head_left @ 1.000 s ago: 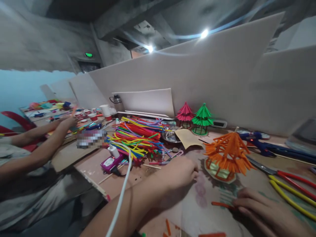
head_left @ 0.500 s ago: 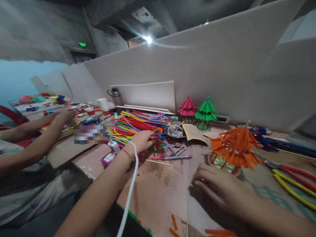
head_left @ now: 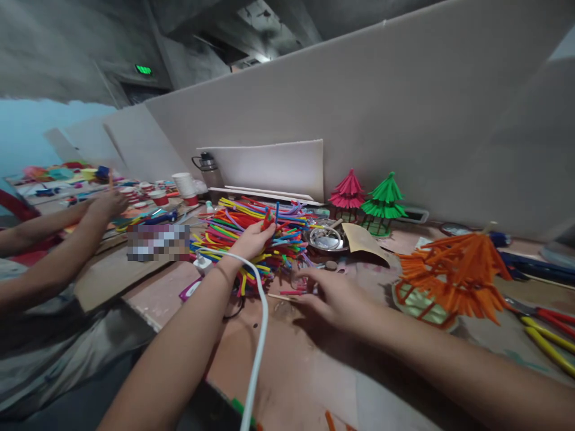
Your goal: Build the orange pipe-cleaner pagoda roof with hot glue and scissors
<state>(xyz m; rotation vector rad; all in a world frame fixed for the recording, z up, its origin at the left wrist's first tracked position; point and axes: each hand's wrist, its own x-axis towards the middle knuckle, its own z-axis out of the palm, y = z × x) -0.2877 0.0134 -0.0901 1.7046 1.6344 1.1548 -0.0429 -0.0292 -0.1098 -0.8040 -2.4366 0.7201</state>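
A thick pile of colourful pipe cleaners (head_left: 220, 230) lies on the table in front of me. My left hand (head_left: 252, 242) is over it, its fingers closed on some of the pipe cleaners, whose ends poke up past the fingertips. Nearer to me, my right hand (head_left: 335, 293) hovers low with thumb and fingers apart, around a pen (head_left: 291, 293) and a thin wooden stick (head_left: 279, 297); it holds nothing I can see. To its right stands an orange pipe-cleaner pavilion (head_left: 465, 263) on a pale base.
Pink (head_left: 348, 190) and green (head_left: 385, 197) pavilions stand by the partition. Pliers (head_left: 545, 329) lie at right. A white cable (head_left: 260, 335) crosses my left wrist. A metal bowl (head_left: 327, 240), bottle (head_left: 209, 170) and paper cups (head_left: 183, 185) are behind. A co-worker's hands (head_left: 108, 203) are at left.
My right hand has moved left, from beside the orange pavilion to the pen and stick, and its fingers have spread. My left hand has risen slightly, lifting pipe cleaner ends. The view has shifted.
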